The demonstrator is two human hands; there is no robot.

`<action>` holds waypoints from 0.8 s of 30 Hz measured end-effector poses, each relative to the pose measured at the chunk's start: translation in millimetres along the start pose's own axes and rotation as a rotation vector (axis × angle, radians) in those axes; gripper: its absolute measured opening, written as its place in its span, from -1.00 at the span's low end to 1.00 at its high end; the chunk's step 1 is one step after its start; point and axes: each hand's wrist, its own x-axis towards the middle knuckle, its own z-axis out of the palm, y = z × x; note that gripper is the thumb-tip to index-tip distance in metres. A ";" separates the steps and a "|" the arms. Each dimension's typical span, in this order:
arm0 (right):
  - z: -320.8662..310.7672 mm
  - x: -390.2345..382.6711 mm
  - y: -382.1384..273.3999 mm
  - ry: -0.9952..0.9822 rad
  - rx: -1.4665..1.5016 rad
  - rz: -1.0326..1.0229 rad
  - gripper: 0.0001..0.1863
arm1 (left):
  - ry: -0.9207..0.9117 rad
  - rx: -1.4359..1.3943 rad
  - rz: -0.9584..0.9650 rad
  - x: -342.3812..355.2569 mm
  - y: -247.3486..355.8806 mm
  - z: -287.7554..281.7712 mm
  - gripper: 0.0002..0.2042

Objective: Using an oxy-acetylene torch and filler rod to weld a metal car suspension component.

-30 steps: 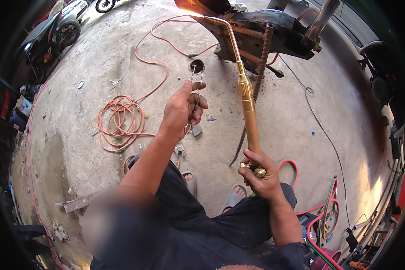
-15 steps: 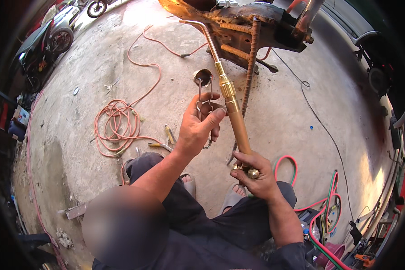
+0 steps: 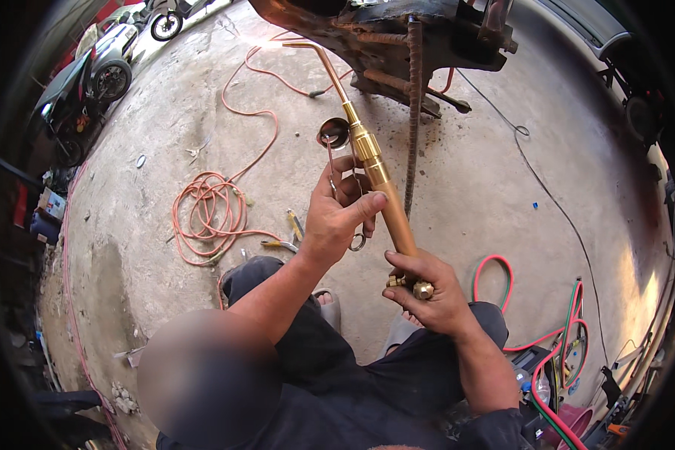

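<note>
Striker point(image 3: 334, 133) leftmost of held gear, cup upward, just left of the torch's collar. Left hand point(image 3: 336, 214) has fingers curled around the striker's wire handle; thumb sticks out to the torch point(image 3: 394, 212) barrel, touching or only overlapping it, can't tell. Torch long axis slants from lower right to upper left, bent tip pointing left, below the frame's left end. Pale blur past tip; flame unclear. Right hand point(image 3: 431, 292) wraps the torch's lower end, thumb and fingers closed about the valve knobs. Torch tip lies up and left of both hands; left hand nearer.

Floor point(image 3: 154, 296): worn, stained concrete. Bikes point(image 3: 111, 81) at its upper left edge, orange hose point(image 3: 202, 264) coiled left of centre, pliers point(image 3: 279, 244) beside the left knee. Dark frame point(image 3: 457, 37) at top, ribbed rod point(image 3: 415, 97) hanging down it. Black wire point(image 3: 551, 191) across the right side; red-green hose point(image 3: 495, 258) looping toward the lower right corner.
</note>
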 end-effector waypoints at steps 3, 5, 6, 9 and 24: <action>-3.6 -1.3 -0.1 -0.025 0.003 -0.068 -0.41 | -0.005 -0.011 0.013 0.9 -1.4 2.3 -0.35; -4.5 -1.6 0.4 0.006 -0.013 -0.075 -0.43 | -0.007 -0.020 0.021 1.4 -2.4 4.3 -0.34; -4.2 -1.4 0.7 0.024 -0.021 -0.091 -0.44 | -0.008 -0.024 0.024 1.3 -2.7 5.2 -0.34; -5.4 -2.7 0.7 0.028 -0.005 -0.077 -0.44 | 0.011 0.006 0.042 -0.6 -4.1 7.1 -0.40; -7.9 -5.9 -1.8 0.005 0.057 -0.005 -0.40 | 0.242 0.741 -0.855 -32.5 -232.3 -137.4 -0.49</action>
